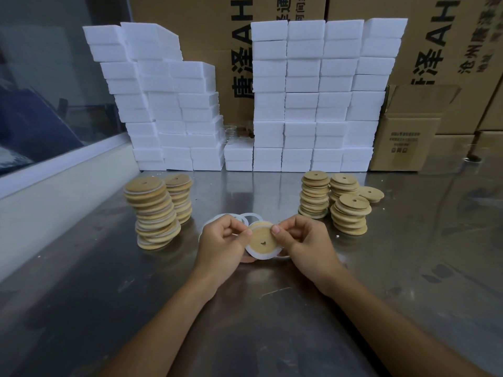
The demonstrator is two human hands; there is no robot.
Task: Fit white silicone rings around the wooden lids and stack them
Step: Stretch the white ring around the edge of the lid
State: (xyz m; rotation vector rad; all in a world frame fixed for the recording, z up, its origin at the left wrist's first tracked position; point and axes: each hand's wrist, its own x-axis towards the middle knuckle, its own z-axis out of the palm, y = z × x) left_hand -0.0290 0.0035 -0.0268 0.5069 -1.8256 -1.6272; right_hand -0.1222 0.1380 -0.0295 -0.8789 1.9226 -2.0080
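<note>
Mid-batch. Both hands work one wooden lid (261, 240) above the bench (408, 268) middle, toward its near edge. Left hand (223, 242) and right hand (300, 240) have fingers curled, thumbs pinching the white ring (262, 254) onto the lid's rim; ring looks seated low, top edge unfinished. Ringed stacks (155, 213) stand toward the bench's left edge: two columns, done. Bare lid stacks (337, 202) toward the right: four piles plus one single, still to fit. Spare rings (251, 217) lie just behind the hands.
</note>
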